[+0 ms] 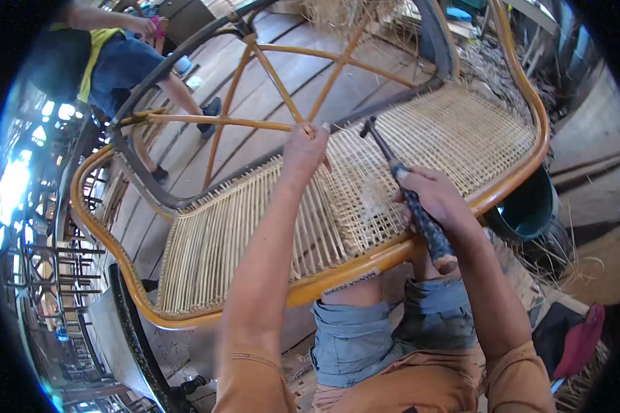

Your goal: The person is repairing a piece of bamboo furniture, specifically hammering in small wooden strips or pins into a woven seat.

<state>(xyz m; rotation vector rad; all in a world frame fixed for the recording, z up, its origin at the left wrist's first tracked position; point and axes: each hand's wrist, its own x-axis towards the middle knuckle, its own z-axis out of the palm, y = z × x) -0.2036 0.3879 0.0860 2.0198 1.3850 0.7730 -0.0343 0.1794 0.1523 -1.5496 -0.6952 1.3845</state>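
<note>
Blown-out glare left, black vignette, bent edges

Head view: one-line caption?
Right hand holding a hammer over a part-woven seat, left hand near its far edge.

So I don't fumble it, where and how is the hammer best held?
Probably by its thick, mottled handle, from the right side, wrapped around: it's wider than the slim shaft and slants down to the right. The right hand grips it there.

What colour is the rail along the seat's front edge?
The rail is glossy orange-brown, clearest in the head view.
</note>
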